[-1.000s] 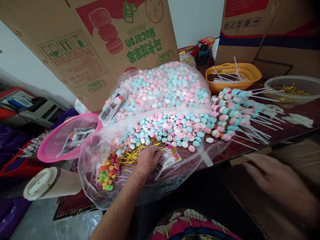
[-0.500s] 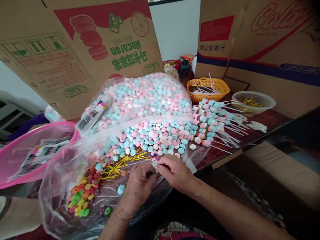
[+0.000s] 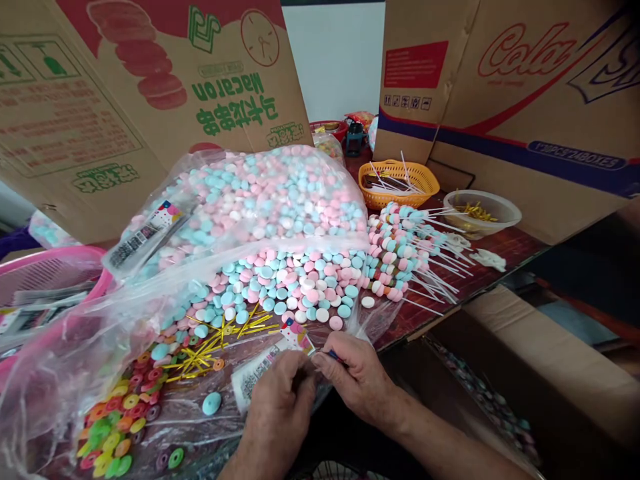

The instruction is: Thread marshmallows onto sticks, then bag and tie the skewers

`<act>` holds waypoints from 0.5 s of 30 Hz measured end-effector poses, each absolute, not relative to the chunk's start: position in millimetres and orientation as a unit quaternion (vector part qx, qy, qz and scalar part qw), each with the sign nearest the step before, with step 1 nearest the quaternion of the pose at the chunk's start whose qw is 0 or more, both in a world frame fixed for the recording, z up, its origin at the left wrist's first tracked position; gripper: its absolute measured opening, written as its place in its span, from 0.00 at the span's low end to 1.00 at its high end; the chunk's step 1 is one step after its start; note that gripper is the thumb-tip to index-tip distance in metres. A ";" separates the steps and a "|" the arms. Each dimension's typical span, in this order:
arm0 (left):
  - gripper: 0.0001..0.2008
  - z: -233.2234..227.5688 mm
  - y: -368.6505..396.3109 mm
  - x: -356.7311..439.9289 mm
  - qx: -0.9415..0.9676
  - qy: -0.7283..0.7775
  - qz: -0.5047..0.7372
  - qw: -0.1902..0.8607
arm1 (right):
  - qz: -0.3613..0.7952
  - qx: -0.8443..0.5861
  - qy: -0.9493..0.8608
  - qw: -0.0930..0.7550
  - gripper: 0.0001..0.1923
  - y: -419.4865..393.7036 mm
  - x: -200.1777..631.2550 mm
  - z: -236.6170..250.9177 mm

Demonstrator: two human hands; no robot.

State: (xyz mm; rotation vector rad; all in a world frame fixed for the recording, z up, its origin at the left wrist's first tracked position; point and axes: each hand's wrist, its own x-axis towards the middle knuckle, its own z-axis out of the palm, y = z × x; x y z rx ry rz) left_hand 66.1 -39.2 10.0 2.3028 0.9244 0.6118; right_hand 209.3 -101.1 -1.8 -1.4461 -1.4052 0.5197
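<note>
My left hand (image 3: 283,407) is closed, thumb and fingers pinched together over a flat printed plastic bag (image 3: 255,370) with a barcode-like print and a colourful end. My right hand (image 3: 357,377) pinches beside that end, and a small dark printed bit shows between its fingers. The fingertips of both hands are close together, partly hiding what they grip. Left of them lie gold twist ties (image 3: 197,357), one blue candy (image 3: 211,403) and fruit-coloured ring candies (image 3: 107,433). Pink, blue and white button candies (image 3: 300,287) spill out of a big clear bag (image 3: 250,193) just beyond.
Candy skewers (image 3: 395,253) on white sticks are piled at the right. Behind them stand a yellow basket (image 3: 425,180) with sticks and a clear bowl (image 3: 505,213) of gold ties. A pink basket (image 3: 97,267) is at left. Cardboard boxes (image 3: 175,133) wall the back.
The view has shifted, so the table things sit further left. More of the printed plastic bag now shows beside my left hand. Both hands have drawn slightly nearer to me.
</note>
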 end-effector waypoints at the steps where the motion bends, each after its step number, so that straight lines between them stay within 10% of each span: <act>1: 0.07 8.2 -40.7 67.8 0.849 0.343 0.220 0.336 | 0.226 -0.606 -0.565 0.513 0.18 -102.1 210.5 -3.7; 8: 0.12 15.3 -25.1 70.8 0.804 0.268 0.116 0.519 | 0.417 -0.556 -0.509 0.508 0.16 -110.6 234.5 1.8; 15: 0.10 1.6 -29.1 76.4 0.768 0.289 0.095 0.563 | 0.303 -0.634 -0.506 0.501 0.19 -113.7 222.7 -10.1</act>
